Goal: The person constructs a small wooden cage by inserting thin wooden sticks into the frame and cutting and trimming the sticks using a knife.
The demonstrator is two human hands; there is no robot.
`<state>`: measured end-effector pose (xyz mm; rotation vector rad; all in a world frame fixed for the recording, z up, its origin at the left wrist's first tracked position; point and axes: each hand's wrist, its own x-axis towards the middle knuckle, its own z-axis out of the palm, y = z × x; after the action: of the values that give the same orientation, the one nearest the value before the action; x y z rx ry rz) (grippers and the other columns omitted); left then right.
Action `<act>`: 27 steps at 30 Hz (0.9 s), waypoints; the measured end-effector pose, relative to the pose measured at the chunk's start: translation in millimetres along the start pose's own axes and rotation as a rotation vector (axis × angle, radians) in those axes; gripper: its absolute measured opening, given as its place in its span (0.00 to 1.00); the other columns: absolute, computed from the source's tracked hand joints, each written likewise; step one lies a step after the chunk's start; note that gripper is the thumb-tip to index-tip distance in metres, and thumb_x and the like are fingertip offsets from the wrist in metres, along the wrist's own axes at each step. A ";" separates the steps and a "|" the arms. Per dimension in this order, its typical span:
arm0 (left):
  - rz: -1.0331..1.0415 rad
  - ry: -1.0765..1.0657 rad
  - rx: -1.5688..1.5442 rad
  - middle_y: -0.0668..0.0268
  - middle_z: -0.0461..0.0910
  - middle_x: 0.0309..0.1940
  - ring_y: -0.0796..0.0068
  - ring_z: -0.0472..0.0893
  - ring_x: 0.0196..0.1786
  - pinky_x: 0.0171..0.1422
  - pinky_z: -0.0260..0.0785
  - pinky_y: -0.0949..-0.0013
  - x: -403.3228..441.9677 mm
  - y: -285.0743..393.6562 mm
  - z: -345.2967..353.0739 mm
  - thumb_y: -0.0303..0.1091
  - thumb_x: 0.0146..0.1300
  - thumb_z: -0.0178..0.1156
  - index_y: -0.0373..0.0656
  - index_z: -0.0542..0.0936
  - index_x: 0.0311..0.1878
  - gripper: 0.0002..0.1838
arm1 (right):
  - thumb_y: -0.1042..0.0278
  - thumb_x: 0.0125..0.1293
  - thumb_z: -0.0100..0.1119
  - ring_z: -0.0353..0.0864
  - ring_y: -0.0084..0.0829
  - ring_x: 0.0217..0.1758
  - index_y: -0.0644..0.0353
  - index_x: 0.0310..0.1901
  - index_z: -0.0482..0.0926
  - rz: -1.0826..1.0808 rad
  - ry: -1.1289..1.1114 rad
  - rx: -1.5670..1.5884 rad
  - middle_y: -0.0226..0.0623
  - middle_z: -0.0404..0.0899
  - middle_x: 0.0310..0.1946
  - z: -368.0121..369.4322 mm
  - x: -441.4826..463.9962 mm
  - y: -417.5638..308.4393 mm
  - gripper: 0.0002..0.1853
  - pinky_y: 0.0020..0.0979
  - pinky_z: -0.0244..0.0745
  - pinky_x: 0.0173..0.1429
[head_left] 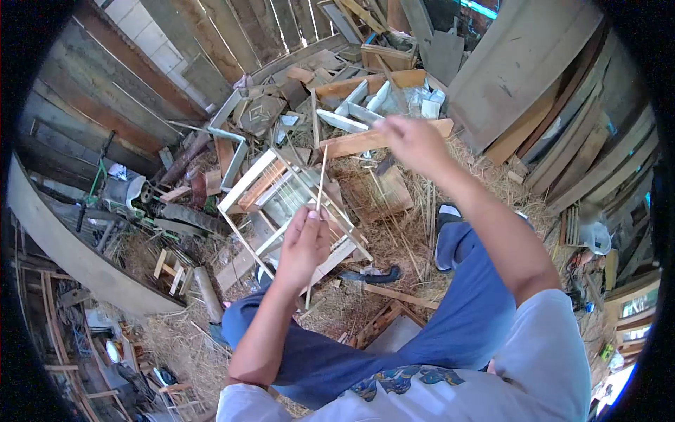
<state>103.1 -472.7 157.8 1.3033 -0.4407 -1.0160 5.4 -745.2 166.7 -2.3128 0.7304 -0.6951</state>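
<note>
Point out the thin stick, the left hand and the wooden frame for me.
Thin stick [323,176]: head view, on its length above the hand.
Left hand [305,243]: head view, on the back of the hand.
Wooden frame [247,179]: head view, on its pale upper-left bar.

Weathered plank walls [204,39] with daylight in the gaps [282,29], large boards [517,67] leaning at the right, heaped wood scraps [304,75] and shavings or straw [165,344] strewn underfoot marked this cluttered shed as a rough woodworking shop.
</note>
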 end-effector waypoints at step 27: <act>0.232 0.163 0.447 0.77 0.65 0.22 0.88 0.63 0.24 0.28 0.55 0.78 3.2 -11.4 14.8 0.39 0.81 0.46 0.40 0.73 0.38 0.15 | 0.42 0.75 0.48 0.84 0.50 0.36 0.54 0.34 0.83 0.143 -0.012 -0.170 0.44 0.84 0.29 4.4 32.9 21.1 0.25 0.52 0.75 0.40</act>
<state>89.2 -483.1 150.3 1.6733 -0.7026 -0.6287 24.6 -778.6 159.0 -2.3852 0.9714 -0.5732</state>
